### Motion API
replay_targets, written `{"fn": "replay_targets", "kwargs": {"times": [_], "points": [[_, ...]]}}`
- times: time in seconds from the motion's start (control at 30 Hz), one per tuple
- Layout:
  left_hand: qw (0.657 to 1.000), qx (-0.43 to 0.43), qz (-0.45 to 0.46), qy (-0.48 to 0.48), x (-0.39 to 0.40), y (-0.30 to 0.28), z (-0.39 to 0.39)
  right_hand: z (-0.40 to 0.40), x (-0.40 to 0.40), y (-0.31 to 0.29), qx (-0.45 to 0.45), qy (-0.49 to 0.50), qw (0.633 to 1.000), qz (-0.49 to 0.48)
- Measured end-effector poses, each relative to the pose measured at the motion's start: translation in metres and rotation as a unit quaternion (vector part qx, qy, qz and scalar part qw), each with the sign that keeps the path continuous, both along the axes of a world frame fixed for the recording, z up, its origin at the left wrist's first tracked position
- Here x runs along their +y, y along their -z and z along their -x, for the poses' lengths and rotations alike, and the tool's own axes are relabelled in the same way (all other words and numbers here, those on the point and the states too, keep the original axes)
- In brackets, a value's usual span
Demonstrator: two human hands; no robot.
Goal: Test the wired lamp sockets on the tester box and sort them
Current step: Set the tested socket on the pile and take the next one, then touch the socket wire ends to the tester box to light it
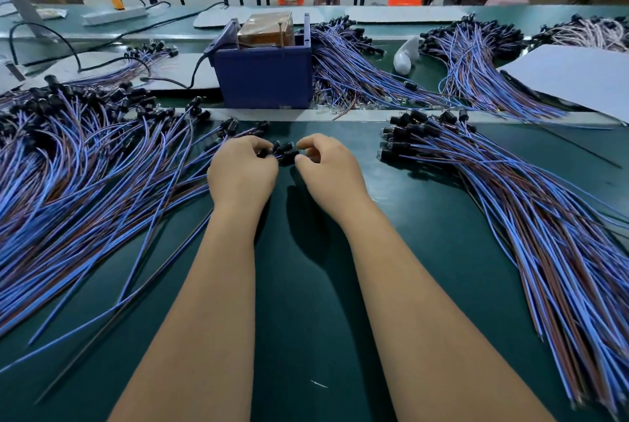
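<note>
A small bunch of black lamp sockets [285,151] with blue and brown wires sits between my two hands over the green table [306,285]. My left hand [242,171] grips the bunch, its fingers curled round the sockets and their wires. My right hand [328,168] pinches a socket at the bunch's right side with thumb and fingertips. The blue tester box [263,76] stands behind them, past a pale strip, with a brown block inside it.
A big heap of wired sockets [78,156] spreads across the left. Another pile [510,190] fans out on the right. More bundles [357,64] lie behind the box, beside a white sheet [575,77] and a white bag [405,54]. Black cables run back left.
</note>
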State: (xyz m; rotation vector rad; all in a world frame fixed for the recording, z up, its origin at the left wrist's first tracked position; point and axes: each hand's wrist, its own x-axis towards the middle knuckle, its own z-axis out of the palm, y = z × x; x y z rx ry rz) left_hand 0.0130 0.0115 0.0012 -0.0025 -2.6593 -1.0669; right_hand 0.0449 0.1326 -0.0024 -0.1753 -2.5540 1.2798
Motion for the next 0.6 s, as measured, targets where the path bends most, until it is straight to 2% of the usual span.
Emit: {"fn": "replay_targets", "kwargs": {"times": [0.1, 0.17, 0.3, 0.43, 0.53, 0.6], "points": [[1.0, 0.018, -0.018, 0.002, 0.0, 0.0, -0.003, -0.002, 0.001, -0.001, 0.005, 0.0, 0.999, 0.037], [0.997, 0.061, -0.041, -0.004, 0.001, -0.003, -0.005, -0.003, 0.002, -0.003, 0.024, 0.008, 0.997, 0.074], [0.973, 0.122, -0.193, 0.037, 0.007, -0.012, -0.01, -0.005, 0.004, -0.007, 0.028, 0.023, 0.981, 0.192], [0.913, 0.102, -0.359, 0.167, 0.02, -0.021, -0.022, -0.007, 0.004, -0.017, -0.005, -0.057, 0.914, 0.402], [0.834, 0.009, -0.474, 0.281, 0.026, -0.025, -0.026, -0.007, 0.004, -0.023, -0.015, -0.089, 0.844, 0.529], [0.79, -0.053, -0.496, 0.357, 0.028, -0.025, -0.026, -0.005, 0.007, -0.023, -0.012, -0.086, 0.815, 0.573]]}}
